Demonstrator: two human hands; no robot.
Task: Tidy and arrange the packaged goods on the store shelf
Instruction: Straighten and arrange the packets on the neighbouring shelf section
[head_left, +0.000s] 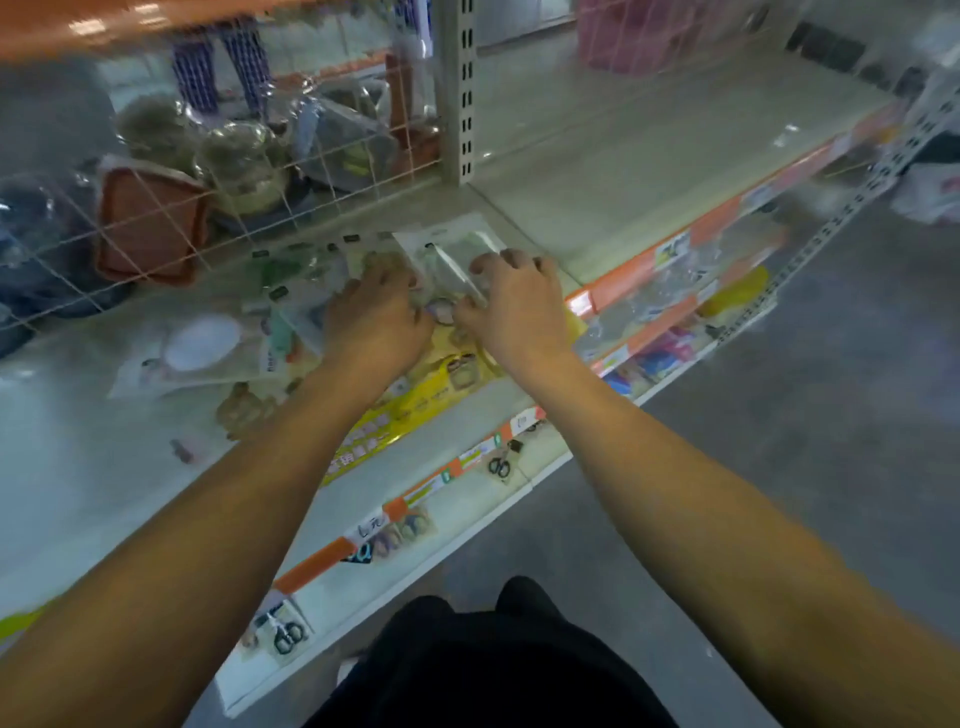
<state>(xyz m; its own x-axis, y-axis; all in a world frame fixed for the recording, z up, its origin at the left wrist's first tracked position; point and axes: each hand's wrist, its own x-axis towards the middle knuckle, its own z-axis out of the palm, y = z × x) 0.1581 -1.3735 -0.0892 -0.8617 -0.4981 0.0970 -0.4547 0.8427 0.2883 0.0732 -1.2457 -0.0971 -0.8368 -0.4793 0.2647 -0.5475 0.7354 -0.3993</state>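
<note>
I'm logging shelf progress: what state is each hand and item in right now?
Left hand: fingers curled on the packets.
Right hand: grips the clear packet.
Clear packet: flat, held between both hands.
Yellow package: lying flat under the arms.
Shelf: bare on the right.

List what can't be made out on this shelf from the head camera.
- Contents of the clear plastic packet: blurred, partly covered by the left hand and right hand.
- Print on the long yellow package: crossed by the left forearm, too blurred to read.
- Orange shelf-edge price labels: too small.
- Goods behind the white wire grid: motion blur.
</note>
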